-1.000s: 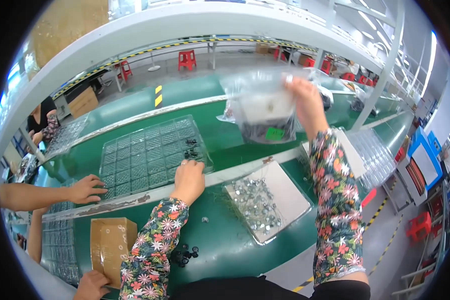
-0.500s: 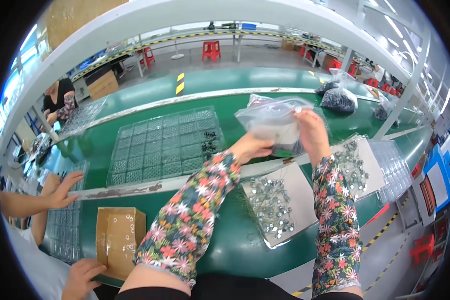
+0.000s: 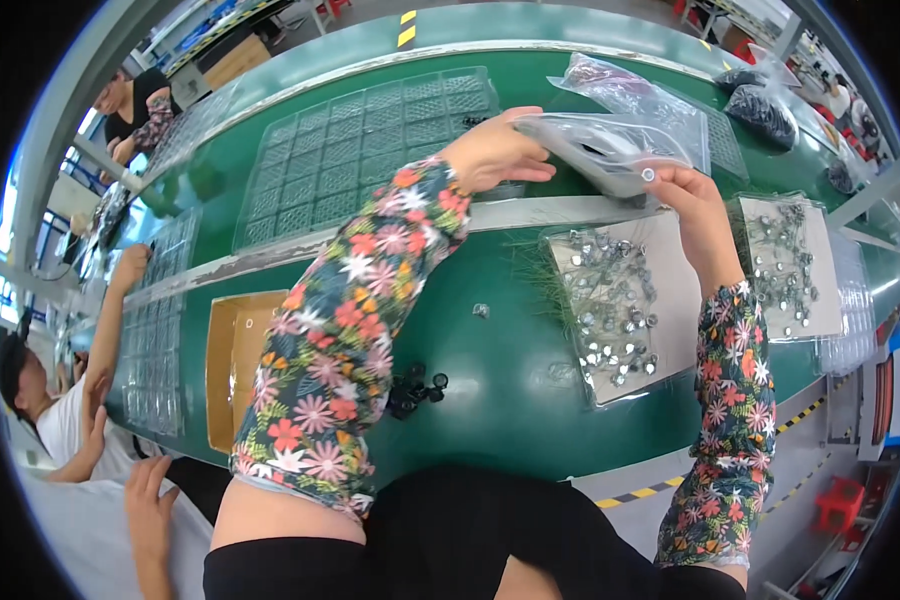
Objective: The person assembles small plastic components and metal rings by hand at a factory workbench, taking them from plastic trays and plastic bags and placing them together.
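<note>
A clear zip bag (image 3: 610,150) hangs between my hands over the belt's inner rail, its mouth spread and tilted toward me. My left hand (image 3: 495,155) grips its left edge, fingers reaching along the rim. With thumb and forefinger, my right hand (image 3: 692,205) pinches the right edge; a small white ring-shaped piece (image 3: 648,175) shows at the fingertips. What lies in the bag is mostly hidden. Beyond it, another clear bag (image 3: 660,100) lies on the green surface. Below my right hand, a pale board (image 3: 675,340) carries several small metal parts with thin wire leads.
A second board of parts (image 3: 792,270) lies right. A clear compartment tray (image 3: 340,150) is behind my left hand. Black parts (image 3: 415,390) and a cardboard box (image 3: 232,370) are near my left arm. Co-workers sit left. Filled bags (image 3: 760,112) stand far right.
My view has tilted down. The bag's mouth is wider, my left hand now at its upper left rim. Black parts by my left forearm have come into view. A co-worker's hand at left has moved.
</note>
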A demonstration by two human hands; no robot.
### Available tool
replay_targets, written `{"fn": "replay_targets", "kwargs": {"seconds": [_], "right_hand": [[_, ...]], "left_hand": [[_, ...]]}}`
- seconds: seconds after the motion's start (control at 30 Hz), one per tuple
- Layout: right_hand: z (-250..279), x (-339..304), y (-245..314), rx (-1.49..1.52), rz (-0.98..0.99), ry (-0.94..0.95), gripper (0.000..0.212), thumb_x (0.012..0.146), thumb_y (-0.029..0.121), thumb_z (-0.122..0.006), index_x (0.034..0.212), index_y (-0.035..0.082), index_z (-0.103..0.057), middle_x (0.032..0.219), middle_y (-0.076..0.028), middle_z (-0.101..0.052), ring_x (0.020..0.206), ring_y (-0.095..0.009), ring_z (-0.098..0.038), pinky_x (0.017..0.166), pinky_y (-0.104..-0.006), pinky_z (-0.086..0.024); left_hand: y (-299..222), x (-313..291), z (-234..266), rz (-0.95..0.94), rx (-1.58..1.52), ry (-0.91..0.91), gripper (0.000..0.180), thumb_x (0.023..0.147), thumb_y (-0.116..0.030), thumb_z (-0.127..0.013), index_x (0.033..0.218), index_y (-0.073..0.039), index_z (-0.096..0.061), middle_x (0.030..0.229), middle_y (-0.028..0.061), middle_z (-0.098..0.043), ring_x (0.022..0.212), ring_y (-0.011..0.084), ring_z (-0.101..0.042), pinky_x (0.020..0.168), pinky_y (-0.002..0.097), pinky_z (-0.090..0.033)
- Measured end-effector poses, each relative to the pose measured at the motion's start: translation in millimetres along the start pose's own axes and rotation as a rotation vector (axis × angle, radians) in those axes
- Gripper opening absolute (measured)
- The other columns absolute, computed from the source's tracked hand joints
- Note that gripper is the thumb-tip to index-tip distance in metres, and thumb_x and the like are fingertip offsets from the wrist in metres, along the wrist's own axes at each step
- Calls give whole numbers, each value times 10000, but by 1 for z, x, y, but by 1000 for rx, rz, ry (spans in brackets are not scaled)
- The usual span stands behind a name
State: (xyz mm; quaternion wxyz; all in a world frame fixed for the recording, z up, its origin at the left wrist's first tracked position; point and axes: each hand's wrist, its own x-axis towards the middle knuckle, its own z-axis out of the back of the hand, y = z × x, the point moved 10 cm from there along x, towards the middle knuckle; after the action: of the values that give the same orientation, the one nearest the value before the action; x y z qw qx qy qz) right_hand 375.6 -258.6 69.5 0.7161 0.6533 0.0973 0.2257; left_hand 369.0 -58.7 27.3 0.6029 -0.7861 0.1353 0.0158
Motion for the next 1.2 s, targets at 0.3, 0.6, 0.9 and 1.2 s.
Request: {"fn": "replay_targets", "kwargs": {"seconds": [0.3, 0.6, 0.9, 1.2], "right_hand": [[-32, -74, 69, -671, 304, -27, 52, 702, 77, -641, 721, 35, -616, 1295, -172, -501, 1216, -330, -460, 968, -344, -378], [-49, -148, 106, -413, 242, -54, 59, 688, -15, -605, 739, 13, -597, 1259, -167, -524, 1181, -288, -487, 1003, -375, -346], [-103, -135, 105, -743, 500, -27, 60, 691, -3, -605, 708, 9, -548, 1172, -146, -586, 763, -268, -630, 633, -336, -504], [-83, -101, 76, -1325, 439, -16, 83, 646, 34, -581, 727, 16, -584, 1031, -135, -543, 869, -263, -588, 667, -353, -511]], "left_hand": [[-27, -66, 14, -39, 375, -201, 649, 824, -221, -653, 1364, -61, -330, 1219, 148, -483, 1025, 239, -558, 804, 364, -511], [-84, -114, -31, -878, 1368, -635, 452, 679, -126, -716, 1080, -42, -523, 1073, 143, -536, 927, 319, -564, 792, 380, -483], [-39, -86, -107, -961, 1570, -99, 499, 679, -103, -688, 1160, -108, -557, 1163, 157, -558, 1050, 314, -545, 849, 405, -447], [-33, -38, -104, -618, 1581, 58, 156, 738, -104, -592, 850, -47, -686, 793, 191, -642, 776, 347, -621, 724, 400, -497]]}}
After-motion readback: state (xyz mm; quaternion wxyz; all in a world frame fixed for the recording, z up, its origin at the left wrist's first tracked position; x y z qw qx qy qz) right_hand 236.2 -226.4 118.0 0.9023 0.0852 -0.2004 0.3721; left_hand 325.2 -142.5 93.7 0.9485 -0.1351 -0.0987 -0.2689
